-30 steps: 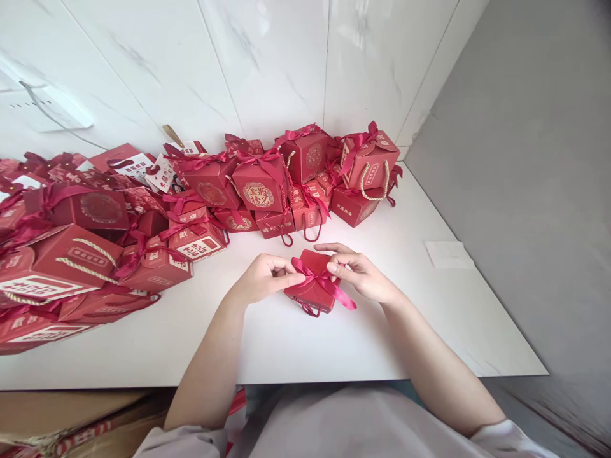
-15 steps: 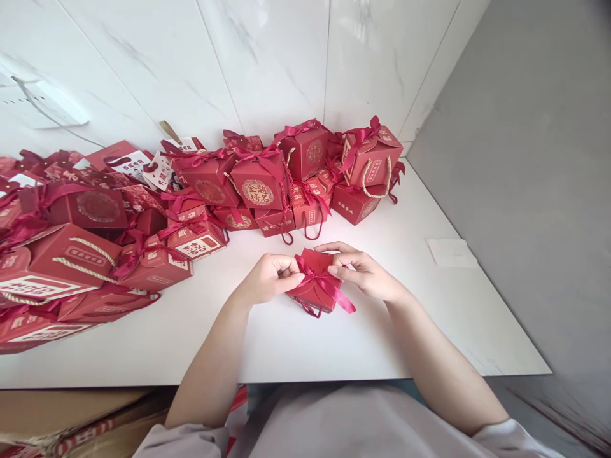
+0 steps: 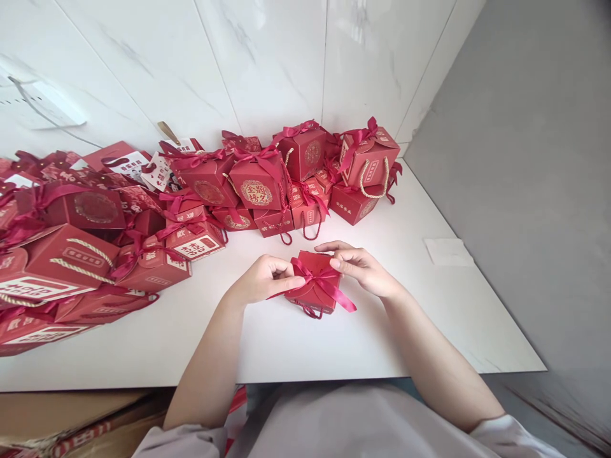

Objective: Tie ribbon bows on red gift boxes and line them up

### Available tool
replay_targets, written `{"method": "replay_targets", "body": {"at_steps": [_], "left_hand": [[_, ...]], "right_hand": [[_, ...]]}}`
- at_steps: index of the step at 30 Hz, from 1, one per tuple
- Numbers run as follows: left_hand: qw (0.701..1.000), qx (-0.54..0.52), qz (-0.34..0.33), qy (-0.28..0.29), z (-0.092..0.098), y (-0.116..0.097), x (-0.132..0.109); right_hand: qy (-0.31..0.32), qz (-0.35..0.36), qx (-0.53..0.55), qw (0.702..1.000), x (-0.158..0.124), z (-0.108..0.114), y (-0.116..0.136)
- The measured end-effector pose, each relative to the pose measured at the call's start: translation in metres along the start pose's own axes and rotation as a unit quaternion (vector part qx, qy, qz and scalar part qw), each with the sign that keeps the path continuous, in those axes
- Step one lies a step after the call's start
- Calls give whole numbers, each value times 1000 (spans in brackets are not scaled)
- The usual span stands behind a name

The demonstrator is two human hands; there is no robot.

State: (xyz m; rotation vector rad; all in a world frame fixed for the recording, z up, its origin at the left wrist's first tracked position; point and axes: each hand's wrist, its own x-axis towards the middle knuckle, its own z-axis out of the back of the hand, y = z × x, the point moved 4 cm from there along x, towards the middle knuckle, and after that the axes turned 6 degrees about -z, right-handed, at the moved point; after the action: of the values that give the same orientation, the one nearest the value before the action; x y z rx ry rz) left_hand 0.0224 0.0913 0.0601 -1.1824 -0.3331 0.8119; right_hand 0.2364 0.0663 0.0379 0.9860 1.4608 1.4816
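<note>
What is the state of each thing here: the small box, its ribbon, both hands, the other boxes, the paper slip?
small red box, closed, on the table.
ribbon, crossed over the box, ends loose.
left hand, pinching the ribbon.
right hand, pinching the ribbon.
pile of gift boxes, closed, ribbons tied.
paper slip, lying flat, untouched.

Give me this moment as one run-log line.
left hand: pinches ribbon | right hand: pinches ribbon | small red box: on white table, between hands | box pile: behind, left
</note>
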Motion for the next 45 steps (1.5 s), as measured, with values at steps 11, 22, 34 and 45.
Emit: {"method": "replay_targets", "body": {"at_steps": [11,22,34,45], "left_hand": [[999,17,-38,10,-5,0,2],[977,20,83,198,5,6,-13],[947,-17,118,300,3,23,-18],[990,-137,-41,-2,6,4,6]], "right_hand": [[7,27,-59,998,-2,4,6],[12,5,16,1000,-2,7,5],[-6,5,36,999,-1,1,6],[-11,-14,22,1000,-2,2,5]]}}
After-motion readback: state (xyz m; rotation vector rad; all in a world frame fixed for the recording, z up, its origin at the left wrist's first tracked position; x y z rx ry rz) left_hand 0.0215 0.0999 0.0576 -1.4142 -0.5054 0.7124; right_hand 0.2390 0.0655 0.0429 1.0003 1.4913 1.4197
